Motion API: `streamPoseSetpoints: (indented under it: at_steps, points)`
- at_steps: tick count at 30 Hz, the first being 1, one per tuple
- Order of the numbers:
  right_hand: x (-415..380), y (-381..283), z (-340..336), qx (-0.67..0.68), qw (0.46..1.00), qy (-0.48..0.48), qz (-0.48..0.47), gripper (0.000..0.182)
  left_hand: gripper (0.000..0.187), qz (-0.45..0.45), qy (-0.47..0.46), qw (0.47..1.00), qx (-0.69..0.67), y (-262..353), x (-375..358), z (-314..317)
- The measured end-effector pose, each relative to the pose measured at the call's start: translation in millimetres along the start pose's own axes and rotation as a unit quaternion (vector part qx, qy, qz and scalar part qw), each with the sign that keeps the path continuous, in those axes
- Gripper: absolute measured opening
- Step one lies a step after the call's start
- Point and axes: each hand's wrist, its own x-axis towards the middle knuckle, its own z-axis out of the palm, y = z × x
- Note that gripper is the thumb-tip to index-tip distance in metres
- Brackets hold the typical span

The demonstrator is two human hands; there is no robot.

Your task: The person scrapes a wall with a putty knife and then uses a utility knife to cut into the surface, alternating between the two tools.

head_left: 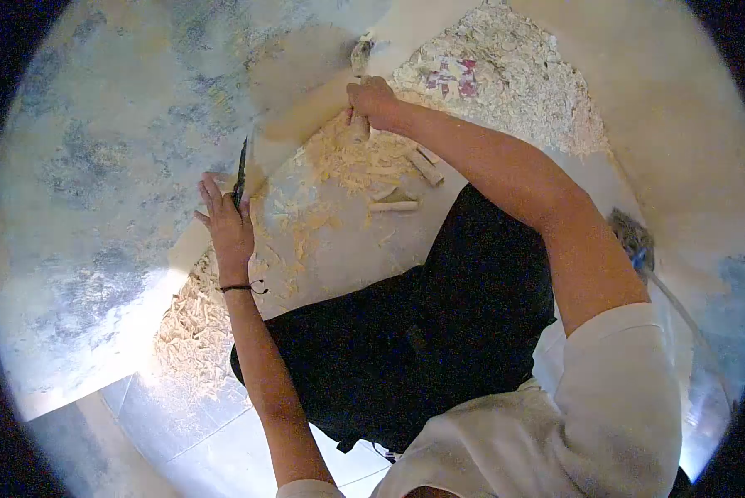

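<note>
A dark narrow tool [240, 170] points up the image from between the thumb and index finger of my left hand [225, 222], its other fingers spread over the pale blue-mottled sheet [98, 199]. Farther up, my right hand [372, 103] is closed round a pale stick-like piece [358, 130]. A frayed, whitish end [361, 51] shows just above that fist; whether it belongs to the same piece is unclear. Tan shavings [360, 162] and curled pale pieces [396, 202] lie below my right hand.
A heap of pale scraps [505, 79] with a red-and-white piece lies at the upper right. More shavings [191, 332] are at the lower left, beside floor tiles [215, 440]. My black-clad legs [406, 332] fill the middle. A greyish bundle [632, 236] is at the right.
</note>
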Motion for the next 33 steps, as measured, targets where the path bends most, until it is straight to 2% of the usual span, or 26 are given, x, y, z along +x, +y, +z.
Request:
streamPoseSetpoints:
  at_steps: [2,4,6,7,8,9,10,11,12,14,16,18,19,21,23,24,26,28,30,32,33]
  points:
    - [-19.7,-11.2,-4.3,0.001,1.0,-0.005,-0.006,0.028,0.036,0.002,0.0,1.0,0.001,0.5,-0.9,-3.0]
    - [-6.3,12.8,3.5,-0.004,0.991,-0.098,-0.092,0.026,0.035,-0.006,-0.008,1.0,0.009,-0.8,0.0,-3.2]
    - [-18.8,7.4,5.4,-0.009,0.975,-0.179,-0.133,0.024,0.035,-0.004,-0.001,1.0,0.01,-3.0,1.0,0.7]
    - [-56.7,-13.1,4.7,-0.009,0.968,-0.215,-0.129,0.022,0.036,0.003,0.01,1.0,0.008,-4.7,0.4,3.4]
    - [-63.1,-14.9,8.5,0.016,0.974,-0.209,-0.089,0.02,0.036,0.01,0.019,1.0,0.007,-2.7,0.4,1.7]
    - [-72.2,-20.3,11.7,0.041,0.977,-0.202,-0.049,0.019,0.037,0.005,0.012,1.0,0.002,-0.8,0.0,0.3]
    - [-63.5,-22.9,19.8,0.09,0.984,-0.152,0.027,0.018,0.038,-0.001,0.005,1.0,-0.003,0.4,-0.9,-1.1]
    - [-37.1,-9.7,14.2,-0.015,0.984,-0.145,-0.099,0.017,0.039,-0.006,-0.003,1.0,-0.008,2.2,-1.2,-3.8]
    - [-10.6,4.0,8.8,-0.12,0.962,-0.107,-0.22,0.016,0.04,-0.005,-0.004,1.0,-0.002,1.5,-1.4,-3.7]
    - [43.4,12.6,-26.3,-0.147,0.936,-0.14,-0.287,0.015,0.041,-0.005,-0.002,1.0,0.007,0.2,-0.9,-2.9]
    - [76.2,9.0,-69.0,-0.055,0.969,-0.182,-0.156,0.018,0.042,-0.007,-0.006,1.0,0.008,1.6,-0.8,-3.2]
    - [84.6,21.9,-88.8,-0.21,0.918,-0.161,-0.295,0.019,0.043,-0.004,0.003,1.0,0.002,1.8,0.3,-0.5]
    - [82.5,31.3,-84.1,-0.233,0.91,-0.131,-0.316,0.018,0.043,-0.001,0.013,1.0,-0.005,1.3,0.0,2.8]
    - [46.9,20.4,-59.0,-0.134,0.959,-0.163,-0.189,0.021,0.043,0.004,0.019,1.0,-0.008,2.4,1.0,8.8]
    - [1.5,6.4,-34.4,0.02,0.976,-0.195,-0.096,0.023,0.042,0.007,0.012,1.0,0.003,2.5,1.5,10.7]
    - [-28.8,-20.5,-18.9,0.026,0.987,-0.156,-0.007,0.022,0.042,0.005,-0.003,1.0,0.006,2.7,0.8,7.9]
    - [-67.1,-55.2,-0.5,0.085,0.987,-0.113,0.081,0.022,0.042,-0.003,-0.03,0.999,0.012,5.1,0.8,0.7]
    - [-80.8,-63.6,5.0,0.189,0.974,-0.102,0.075,0.025,0.042,-0.003,-0.028,0.999,0.017,1.1,0.7,3.6]
    - [-42.2,-26.7,0.1,0.017,0.995,-0.088,-0.052,0.025,0.042,0.002,-0.017,1.0,0.009,1.2,0.5,6.7]
    - [-11.5,-6.9,-7.4,-0.047,0.994,-0.057,-0.086,0.025,0.041,0.008,0.003,1.0,-0.011,2.8,1.2,8.6]
    - [-3.3,-7.2,-10.2,-0.024,0.997,-0.033,-0.058,0.026,0.041,0.009,0.005,1.0,-0.013,3.3,1.7,8.0]
